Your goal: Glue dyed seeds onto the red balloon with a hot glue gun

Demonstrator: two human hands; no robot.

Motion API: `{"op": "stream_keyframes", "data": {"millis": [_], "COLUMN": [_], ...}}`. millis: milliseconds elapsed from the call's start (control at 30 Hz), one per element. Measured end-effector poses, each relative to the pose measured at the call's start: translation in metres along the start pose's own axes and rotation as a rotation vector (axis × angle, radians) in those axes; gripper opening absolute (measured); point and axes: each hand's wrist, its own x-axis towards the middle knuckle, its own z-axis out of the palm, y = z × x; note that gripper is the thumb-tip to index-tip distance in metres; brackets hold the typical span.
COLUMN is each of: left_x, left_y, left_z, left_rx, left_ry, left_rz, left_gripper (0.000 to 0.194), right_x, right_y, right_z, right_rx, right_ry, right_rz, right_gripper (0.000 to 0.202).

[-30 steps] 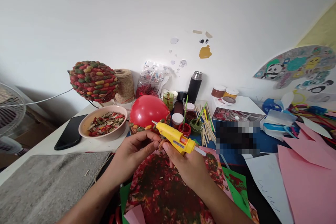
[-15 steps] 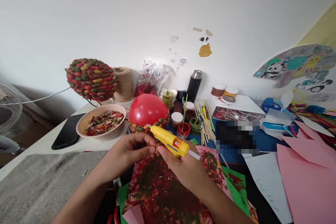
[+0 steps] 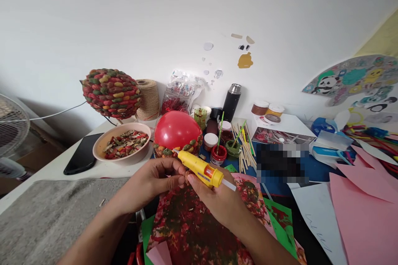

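Observation:
My right hand (image 3: 217, 196) is closed around a yellow hot glue gun (image 3: 199, 167), its nozzle pointing up and left and a clear glue stick out of its back end. Between the thumbs sits a small brown piece, apparently a shell (image 3: 187, 177), mostly hidden by fingers. My left hand (image 3: 158, 180) pinches close against that piece. Just beyond the nozzle stands a red balloon (image 3: 178, 128), its lower part ringed with painted shells (image 3: 189, 147). Beneath both hands lies a paint-smeared sheet (image 3: 199, 223).
To the left are a bowl (image 3: 98, 149) of painted shell pieces, a black phone (image 3: 80, 157) and a shell-covered ball (image 3: 112, 93). Open paint jars (image 3: 218, 156) with brushes, wooden sticks (image 3: 247, 149) and a black flask (image 3: 231, 101) stand behind. Pink paper (image 3: 357, 219) covers the right.
The whole view has shifted slightly, with background things a little further right. Both hands keep nearly the same pose around the glue gun and the small brown piece.

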Motion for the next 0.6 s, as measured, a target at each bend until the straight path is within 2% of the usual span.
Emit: {"op": "stream_keyframes", "data": {"millis": [200,333,600], "left_x": [0.001,0.002,0.004], "left_y": [0.001,-0.001,-0.011], "left_z": [0.007,0.012,0.016], "left_rx": [0.033,0.06,0.15], "left_ry": [0.033,0.085,0.194], "left_rz": [0.035,0.06,0.095], "left_gripper": [0.03,0.028,0.032], "right_x": [0.002,0.002,0.0], "right_y": [-0.001,0.002,-0.003], "right_z": [-0.001,-0.001,0.003], "right_rx": [-0.091,-0.155,-0.097], "right_ry": [0.027,0.037,0.017], "right_rz": [-0.046,-0.015,-0.026], "right_gripper": [0.016,0.013,0.013]}}
